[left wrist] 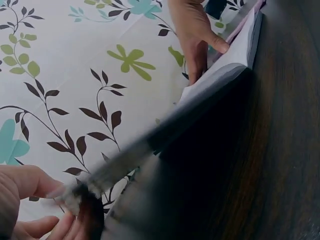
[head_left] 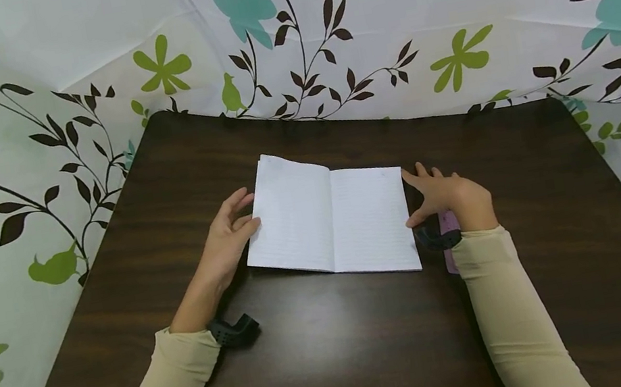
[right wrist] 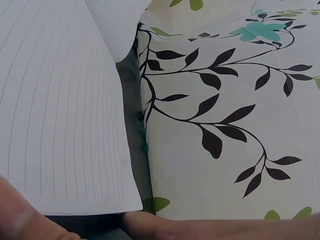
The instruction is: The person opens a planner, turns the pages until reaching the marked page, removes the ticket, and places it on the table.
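Observation:
An open notebook [head_left: 370, 218] with ruled white pages lies on the dark wooden table, its left side tilted up off the surface. My left hand [head_left: 227, 231] pinches the left edge between thumb and fingers; the left wrist view shows this hand [left wrist: 37, 205] at the blurred near edge of the raised side. At the opposite edge is my right hand [head_left: 440, 196], thumb and index finger spread apart along the page border, touching it. In the right wrist view the thumb [right wrist: 25, 217] overlaps the page's bottom border and a finger meets its corner.
A flat purple object [head_left: 451, 245] lies on the table [head_left: 334, 333], partly hidden under my right wrist. Dark devices are strapped to both wrists, the left one [head_left: 235, 333] close over the tabletop. A leaf-patterned cloth [head_left: 380, 17] hangs behind the table and along its sides.

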Available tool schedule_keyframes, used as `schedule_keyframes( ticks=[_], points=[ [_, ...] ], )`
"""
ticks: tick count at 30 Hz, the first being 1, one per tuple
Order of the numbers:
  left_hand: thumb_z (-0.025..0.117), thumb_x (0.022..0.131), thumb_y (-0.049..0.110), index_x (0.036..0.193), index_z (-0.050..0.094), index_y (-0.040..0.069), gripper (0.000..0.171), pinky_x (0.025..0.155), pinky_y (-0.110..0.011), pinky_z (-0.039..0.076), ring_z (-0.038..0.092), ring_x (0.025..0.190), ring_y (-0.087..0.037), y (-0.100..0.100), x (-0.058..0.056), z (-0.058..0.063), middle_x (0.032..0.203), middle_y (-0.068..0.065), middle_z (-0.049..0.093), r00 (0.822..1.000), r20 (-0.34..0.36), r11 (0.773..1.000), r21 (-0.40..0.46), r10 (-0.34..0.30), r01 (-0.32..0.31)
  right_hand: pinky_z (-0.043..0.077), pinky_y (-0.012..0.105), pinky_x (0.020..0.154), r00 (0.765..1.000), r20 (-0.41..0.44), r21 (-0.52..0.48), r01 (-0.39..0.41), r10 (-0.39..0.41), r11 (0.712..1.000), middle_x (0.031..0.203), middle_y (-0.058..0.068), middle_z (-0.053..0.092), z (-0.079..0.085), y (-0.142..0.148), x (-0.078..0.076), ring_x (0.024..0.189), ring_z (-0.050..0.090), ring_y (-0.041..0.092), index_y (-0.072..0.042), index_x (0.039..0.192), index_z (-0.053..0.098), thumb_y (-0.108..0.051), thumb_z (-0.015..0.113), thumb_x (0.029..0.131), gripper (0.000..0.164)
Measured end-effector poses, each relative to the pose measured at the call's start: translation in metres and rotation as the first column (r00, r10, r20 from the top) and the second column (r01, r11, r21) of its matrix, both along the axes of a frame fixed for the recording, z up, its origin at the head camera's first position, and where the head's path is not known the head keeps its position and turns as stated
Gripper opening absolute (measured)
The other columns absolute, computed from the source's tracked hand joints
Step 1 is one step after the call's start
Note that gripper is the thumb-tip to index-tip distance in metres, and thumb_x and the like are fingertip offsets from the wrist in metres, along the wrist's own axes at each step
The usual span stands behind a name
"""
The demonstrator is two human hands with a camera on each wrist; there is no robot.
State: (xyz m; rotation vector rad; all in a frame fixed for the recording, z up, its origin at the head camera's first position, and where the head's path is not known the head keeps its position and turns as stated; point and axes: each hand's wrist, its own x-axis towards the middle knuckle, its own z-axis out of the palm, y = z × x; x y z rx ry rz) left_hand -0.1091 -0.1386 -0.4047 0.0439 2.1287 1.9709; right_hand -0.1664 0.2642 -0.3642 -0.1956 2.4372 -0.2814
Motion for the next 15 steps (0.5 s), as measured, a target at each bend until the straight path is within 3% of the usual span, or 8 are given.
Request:
schedule_keyframes(
  ticks=[4,9,12,15],
  points=[
    [0.052,0.109,0.017,0.164,0.031,0.009,0.06,0.087,-0.017,0.052,0.058,0.116,-0.019,0.002,0.002,0.002,0.155,-0.019,0.044,0.999,-0.025,0.997,-0.068,-0.033,0.032,0.001,0.08,0.12,1.0,-0.001,-0.009,-0.001,0.001,1.0,0.17,0.034,-0.009,0.0,0.0,-0.002,0.155,-0.003,0.061,-0.011,0.168,0.003,-0.047,0.084,0.086,0.121],
    [0.049,0.11,0.024,0.151,0.052,0.006,0.045,0.076,-0.024,0.056,0.064,0.091,-0.013,0.015,0.003,0.018,0.13,-0.019,0.062,0.985,-0.142,0.975,-0.212,-0.094,0.063,0.002,0.082,0.119,1.0,-0.003,-0.012,-0.02,0.02,1.0,0.17,0.035,-0.01,0.001,0.002,-0.003,0.155,-0.003,0.062,-0.012,0.169,0.003,-0.046,0.083,0.087,0.12],
    [0.049,0.109,0.026,0.127,0.067,0.008,0.031,0.06,-0.029,0.054,0.063,0.066,-0.019,0.031,0.0,0.039,0.1,-0.016,0.068,0.965,-0.211,0.942,-0.326,-0.158,0.083,0.003,0.083,0.118,0.999,-0.005,-0.005,-0.034,0.034,0.999,0.169,0.036,-0.01,0.001,0.004,-0.001,0.154,-0.002,0.064,-0.012,0.168,0.002,-0.048,0.083,0.087,0.12],
    [0.049,0.105,0.029,0.094,0.066,0.013,0.025,0.056,-0.031,0.045,0.055,0.055,-0.021,0.052,-0.004,0.06,0.074,-0.011,0.063,0.937,-0.252,0.891,-0.441,-0.24,0.11,0.004,0.083,0.118,0.999,-0.001,0.001,-0.04,0.04,0.999,0.169,0.036,-0.01,0.001,0.003,-0.002,0.154,-0.002,0.064,-0.013,0.169,0.002,-0.049,0.083,0.087,0.12]
  ],
)
